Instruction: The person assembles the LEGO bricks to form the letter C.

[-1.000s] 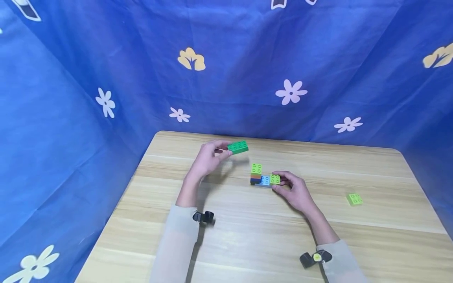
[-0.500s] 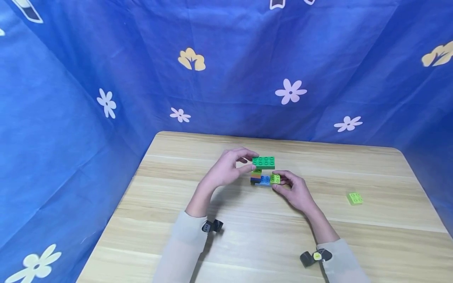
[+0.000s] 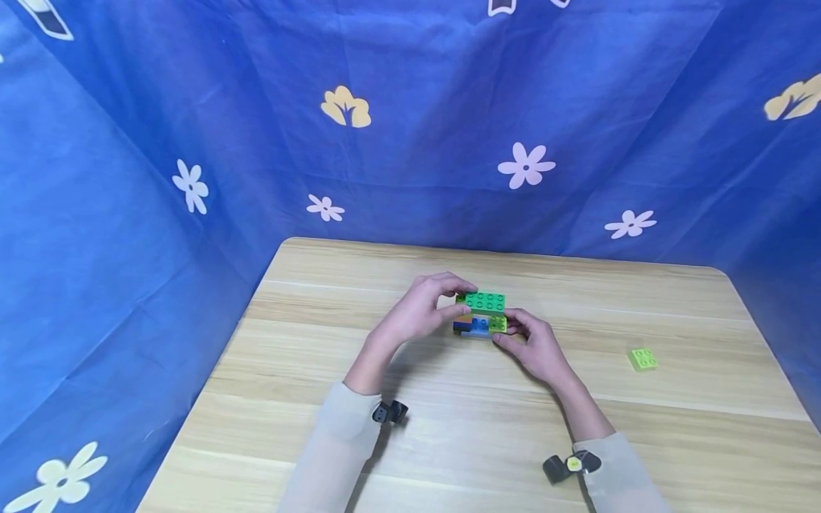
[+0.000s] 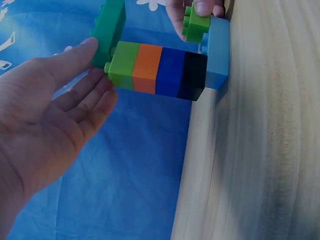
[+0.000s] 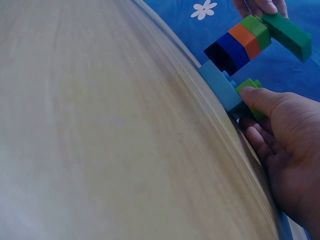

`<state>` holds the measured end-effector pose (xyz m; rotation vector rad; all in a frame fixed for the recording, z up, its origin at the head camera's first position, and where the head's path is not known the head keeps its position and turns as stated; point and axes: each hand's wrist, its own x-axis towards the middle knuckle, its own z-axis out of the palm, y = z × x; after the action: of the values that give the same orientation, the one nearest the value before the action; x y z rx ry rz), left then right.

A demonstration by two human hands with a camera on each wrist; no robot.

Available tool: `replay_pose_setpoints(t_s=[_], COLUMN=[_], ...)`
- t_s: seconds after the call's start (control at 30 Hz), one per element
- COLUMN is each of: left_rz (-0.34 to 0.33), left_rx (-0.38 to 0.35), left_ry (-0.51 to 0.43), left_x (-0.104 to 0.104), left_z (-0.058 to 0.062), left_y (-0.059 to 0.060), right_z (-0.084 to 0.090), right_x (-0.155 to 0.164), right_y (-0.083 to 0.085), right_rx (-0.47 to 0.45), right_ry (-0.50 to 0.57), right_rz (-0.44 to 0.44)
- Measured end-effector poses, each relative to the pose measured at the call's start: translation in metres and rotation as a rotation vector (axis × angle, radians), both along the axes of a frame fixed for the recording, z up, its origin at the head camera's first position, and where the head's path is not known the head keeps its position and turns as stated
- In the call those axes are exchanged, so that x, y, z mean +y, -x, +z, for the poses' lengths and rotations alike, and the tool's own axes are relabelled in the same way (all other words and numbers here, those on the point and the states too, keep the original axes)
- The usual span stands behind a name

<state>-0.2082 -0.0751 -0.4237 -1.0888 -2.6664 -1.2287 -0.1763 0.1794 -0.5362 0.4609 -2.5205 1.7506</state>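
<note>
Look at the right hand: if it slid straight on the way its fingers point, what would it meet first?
The right hand points up-left and already pinches the small lime brick on the light blue base. Going on, it would probably press into the brick tower; depth is unclear.

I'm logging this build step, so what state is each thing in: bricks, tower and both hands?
Dark green brick: held by the left hand, on top of the tower.
Tower: upright on the light blue base plate.
Lime brick on the base: pinched by the right hand.
Loose lime brick: lying alone on the table.
Left hand: grip on the dark green brick.
Right hand: steadying the base.
</note>
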Motion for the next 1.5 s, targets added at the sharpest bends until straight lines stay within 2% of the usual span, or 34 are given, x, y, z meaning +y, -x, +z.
replay_pose_setpoints(t_s=[0.17,0.4,0.6,0.87,1.03,1.17,1.3,1.4,1.5], left_rz=[0.0,0.008,0.033,0.009,0.002,0.013,0.022,0.012,0.004], left_rx=[0.01,-0.04,-0.037,-0.078,-0.121,-0.151,-0.158,-0.163,-0.174], left_ry=[-0.008,-0.052,-0.024,-0.076,-0.106,-0.123,-0.126,-0.13,-0.138], left_x=[0.003,0.004,0.007,0.009,0.006,0.003,0.002,0.003,0.004], left_z=[-0.003,-0.006,-0.005,-0.008,-0.009,-0.009,-0.01,-0.011,-0.013], left_y=[0.001,0.002,0.003,0.004,0.003,0.002,0.003,0.004,0.005], right_z=[-0.004,-0.004,-0.003,-0.002,-0.001,0.008,0.029,0.044,0.047], right_x=[0.002,0.003,0.005,0.005,0.009,0.022,0.044,0.064,0.088], right_y=[0.001,0.001,0.001,0.001,-0.003,-0.01,-0.026,-0.041,-0.051], right_rx=[0.002,0.005,0.011,0.009,-0.021,0.036,0.111,0.146,0.155], right_ry=[0.005,-0.006,-0.009,-0.013,0.034,0.105,0.101,0.025,-0.037], right_rz=[-0.007,-0.009,-0.011,-0.011,0.02,0.035,-0.016,-0.091,-0.18])
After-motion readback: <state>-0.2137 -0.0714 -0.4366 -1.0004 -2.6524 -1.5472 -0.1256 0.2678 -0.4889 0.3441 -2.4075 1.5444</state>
